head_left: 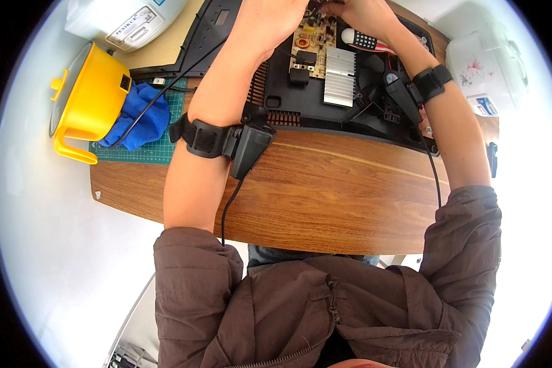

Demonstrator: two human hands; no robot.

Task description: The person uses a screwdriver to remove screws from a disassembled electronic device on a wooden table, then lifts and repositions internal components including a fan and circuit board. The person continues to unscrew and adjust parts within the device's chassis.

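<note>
Both my hands are at the upper edge of the view, over the far end of a circuit board (318,52). The frame cuts off the fingers of my left hand (270,24), so their grip is hidden. My right hand (363,17) has its fingers bent together at the board's far parts; whatever they hold is too small to make out. The board sits in an open black plastic housing (313,113). A silver finned heat sink (340,80) stands on its near right part, with a black fan (370,72) beside that.
Left on the wooden table (325,190), a yellow pot (98,86) stands by a blue cloth (142,116) on a green cutting mat (159,155). A black cable crosses there. White containers stand far left (122,21) and right (481,67). Strapped devices with cables sit on both forearms.
</note>
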